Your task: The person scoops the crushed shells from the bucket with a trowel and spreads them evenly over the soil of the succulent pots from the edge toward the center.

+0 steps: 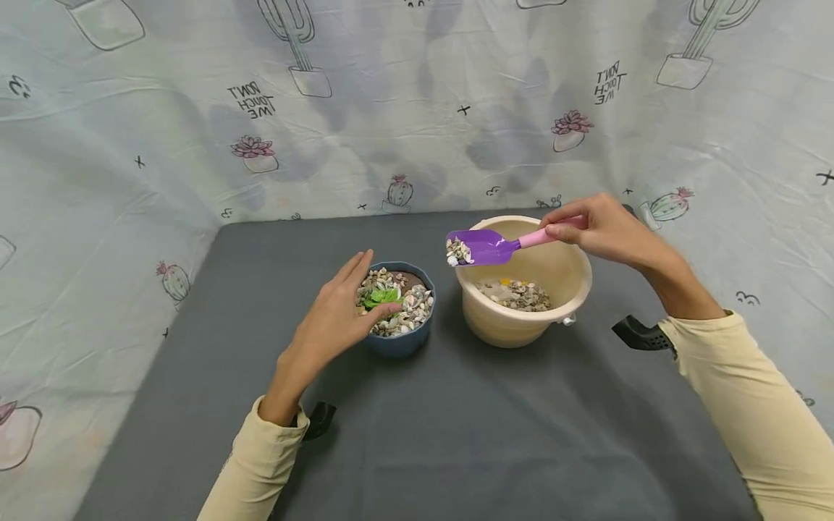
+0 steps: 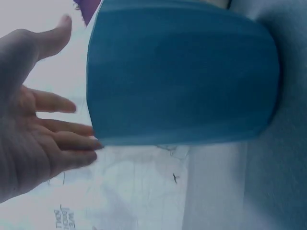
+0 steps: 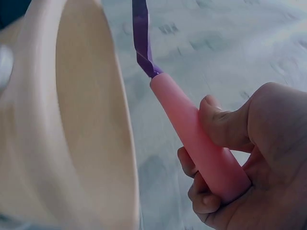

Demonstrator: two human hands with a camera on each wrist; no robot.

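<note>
My right hand point(image 1: 602, 228) grips the pink handle point(image 3: 201, 139) of a toy shovel, whose purple scoop point(image 1: 485, 247) carries small shells point(image 1: 458, 252) at its tip. The shovel is held over the left rim of a cream bucket point(image 1: 502, 329). Inside the bucket lie sand and more shells point(image 1: 521, 295). To the left, my left hand point(image 1: 332, 315) is spread at the near left side of a blue pot point(image 2: 187, 72), fingers extended and thumb over the rim. Shells point(image 1: 413, 307), a patch of brown soil point(image 1: 407, 280) and a green leafy plant point(image 1: 383, 297) fill the pot.
Pot and bucket stand side by side on a dark grey table point(image 1: 417, 441). A pale cloth point(image 1: 417, 94) printed with cacti hangs behind and at the sides. Black straps point(image 1: 641, 334) stick out at both wrists. A white handle knob point(image 1: 569, 320) juts from the bucket's near side.
</note>
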